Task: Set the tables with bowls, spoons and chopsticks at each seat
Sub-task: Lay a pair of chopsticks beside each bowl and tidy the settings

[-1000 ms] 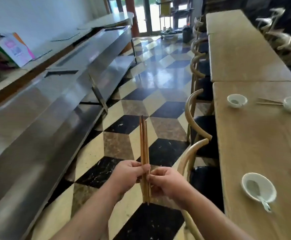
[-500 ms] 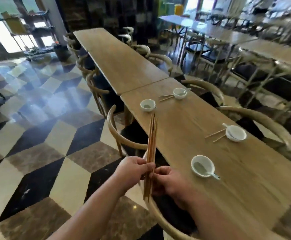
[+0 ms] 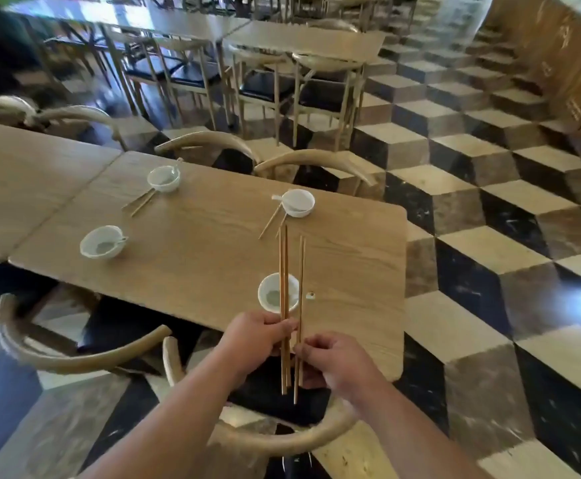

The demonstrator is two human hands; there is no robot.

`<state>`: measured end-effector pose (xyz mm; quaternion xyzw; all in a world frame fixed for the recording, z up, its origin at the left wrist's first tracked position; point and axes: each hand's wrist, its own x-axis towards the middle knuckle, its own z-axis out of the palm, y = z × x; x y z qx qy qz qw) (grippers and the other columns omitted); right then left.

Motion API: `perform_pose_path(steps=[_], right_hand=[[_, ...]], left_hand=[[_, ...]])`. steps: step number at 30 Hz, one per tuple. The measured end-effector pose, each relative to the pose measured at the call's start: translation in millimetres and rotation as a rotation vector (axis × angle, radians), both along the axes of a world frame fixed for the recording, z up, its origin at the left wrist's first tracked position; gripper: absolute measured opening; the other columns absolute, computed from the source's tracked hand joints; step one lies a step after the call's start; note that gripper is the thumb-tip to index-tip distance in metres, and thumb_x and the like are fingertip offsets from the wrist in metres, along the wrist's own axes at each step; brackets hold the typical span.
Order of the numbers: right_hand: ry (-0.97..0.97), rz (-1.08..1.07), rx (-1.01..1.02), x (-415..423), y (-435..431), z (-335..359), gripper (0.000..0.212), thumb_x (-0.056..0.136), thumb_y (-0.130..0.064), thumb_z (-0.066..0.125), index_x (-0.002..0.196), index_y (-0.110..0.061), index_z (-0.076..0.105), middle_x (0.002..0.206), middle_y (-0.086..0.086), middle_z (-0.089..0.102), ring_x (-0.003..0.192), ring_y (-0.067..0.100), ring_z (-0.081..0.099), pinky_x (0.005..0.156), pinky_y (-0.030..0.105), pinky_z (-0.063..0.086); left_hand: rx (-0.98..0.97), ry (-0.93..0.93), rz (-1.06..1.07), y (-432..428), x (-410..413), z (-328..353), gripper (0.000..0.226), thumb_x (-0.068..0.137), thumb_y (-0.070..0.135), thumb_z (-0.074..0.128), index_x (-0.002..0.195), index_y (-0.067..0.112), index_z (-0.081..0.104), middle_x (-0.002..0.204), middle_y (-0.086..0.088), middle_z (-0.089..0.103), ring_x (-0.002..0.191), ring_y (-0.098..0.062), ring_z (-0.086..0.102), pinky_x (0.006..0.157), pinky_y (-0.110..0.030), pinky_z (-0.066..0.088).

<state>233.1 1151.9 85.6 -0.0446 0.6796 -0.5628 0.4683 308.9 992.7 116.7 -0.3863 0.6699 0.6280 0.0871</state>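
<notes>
Left hand (image 3: pixel 258 338) grips left chopstick pair (image 3: pixel 283 267); right hand (image 3: pixel 334 364) pinches right pair (image 3: pixel 302 271). Light, stiff, probably slippery sticks; hold near lower ends.

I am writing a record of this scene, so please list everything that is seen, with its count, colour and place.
tables: two joined, light wood, centre and left; more at the back
bowls: four, white, on the nearer table, one per seat
spoons: four, white, one in each bowl, partly hidden
chopsticks on the table: two pairs, tan, beside the two far bowls
chopsticks in the hands: two pairs, tan, held over the nearest bowl
chairs: several, pale curved backs, dark seats, around the tables
floor: black, brown and cream tiles
left hand: grips one pair
right hand: grips the other pair
</notes>
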Motion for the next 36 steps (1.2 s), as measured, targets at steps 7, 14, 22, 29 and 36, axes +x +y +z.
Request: perform_pose_path(steps=[7,14,22,29,36], right_hand=[[-0.09,-0.264,0.259,-77,-5,-90,0.011,0.1,-0.009,0.073,0.096,0.001,0.075,0.073,0.01,0.075,0.065,0.022,0.072,0.062,0.037,0.065],[-0.127,-0.281,0.384,-109,-51,-155,0.014,0.096,-0.01,0.078,0.091,0.002,0.074,0.08,0.019,0.074,0.068,0.03,0.071,0.077,0.053,0.066],[0.331,-0.362,0.619,-99,-97,-101,0.019,0.102,-0.027,0.068,0.088,-0.02,0.08,0.072,-0.002,0.08,0.067,0.02,0.077,0.074,0.045,0.066],[0.129,-0.252,0.216,-5,-325,-24,0.017,0.104,-0.021,0.066,0.101,-0.011,0.08,0.09,0.007,0.083,0.075,0.02,0.076,0.074,0.037,0.062],[-0.078,-0.239,0.143,65,-495,-32,0.016,0.105,-0.016,0.067,0.106,-0.005,0.078,0.087,0.01,0.081,0.072,0.021,0.069,0.061,0.029,0.057]], left_hand=[[-0.076,-0.151,-0.108,-40,-70,-44,0.02,0.101,0.032,0.072,0.093,0.018,0.083,0.073,0.009,0.08,0.073,-0.007,0.075,0.075,-0.024,0.06],[-0.078,-0.17,-0.157,-91,-102,-85,0.019,0.1,0.033,0.075,0.086,0.022,0.082,0.066,0.011,0.073,0.069,-0.003,0.07,0.07,-0.019,0.057],[0.036,-0.079,-0.166,-173,-103,-92,0.018,0.098,0.033,0.077,0.096,0.017,0.086,0.082,0.003,0.081,0.071,-0.005,0.071,0.069,-0.018,0.058],[0.05,0.012,-0.208,-348,-48,-66,0.02,0.098,0.036,0.076,0.093,0.019,0.084,0.086,-0.002,0.081,0.081,-0.014,0.073,0.078,-0.025,0.061],[0.04,0.003,-0.222,-494,5,-74,0.031,0.096,0.036,0.079,0.075,0.014,0.078,0.068,0.001,0.067,0.066,-0.013,0.066,0.079,-0.035,0.063]])
